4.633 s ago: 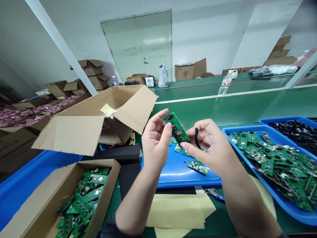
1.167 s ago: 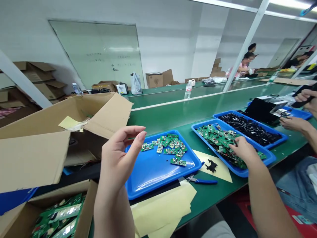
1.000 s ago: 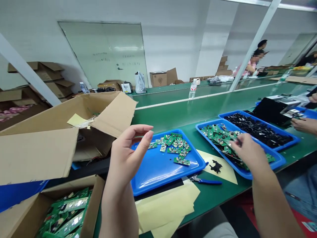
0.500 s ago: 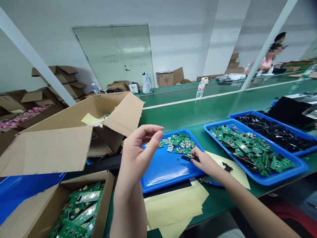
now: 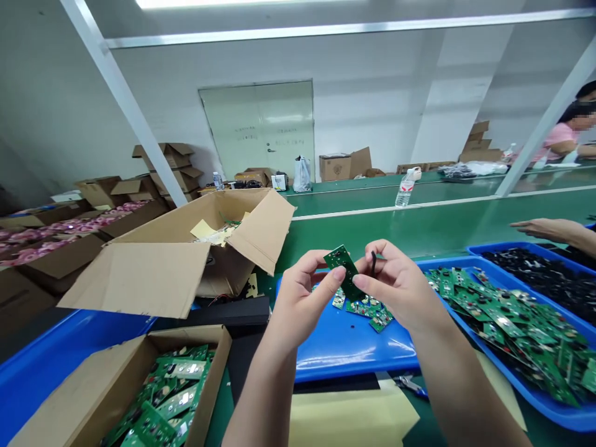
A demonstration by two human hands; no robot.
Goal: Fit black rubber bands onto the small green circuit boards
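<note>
Above the blue tray (image 5: pixel 354 357), a green circuit board (image 5: pixel 342 273) is held up tilted between both hands. My left hand (image 5: pixel 302 304) is closed on its left edge, thumb across the face. The thumb of my right hand (image 5: pixel 400 285) presses the board's right edge. A thin dark piece (image 5: pixel 373 264) sticks up among the right fingers; its kind does not show. Several small circuit boards (image 5: pixel 365 308) lie in the tray behind and below the hands, partly hidden by them.
At left stand a carton of green boards (image 5: pixel 172 397) and a large open cardboard box (image 5: pixel 144 273). On the right are a tray of boards (image 5: pixel 516 329) and a tray of black parts (image 5: pixel 535 267), with another person's hand (image 5: pixel 552 230) above it. Pliers (image 5: pixel 412 386) lie near yellow paper (image 5: pixel 354 419).
My right hand has come up from the tray to meet my left hand, and a circuit board is now held between them. Another person's hand has appeared at right. The view has shifted.
</note>
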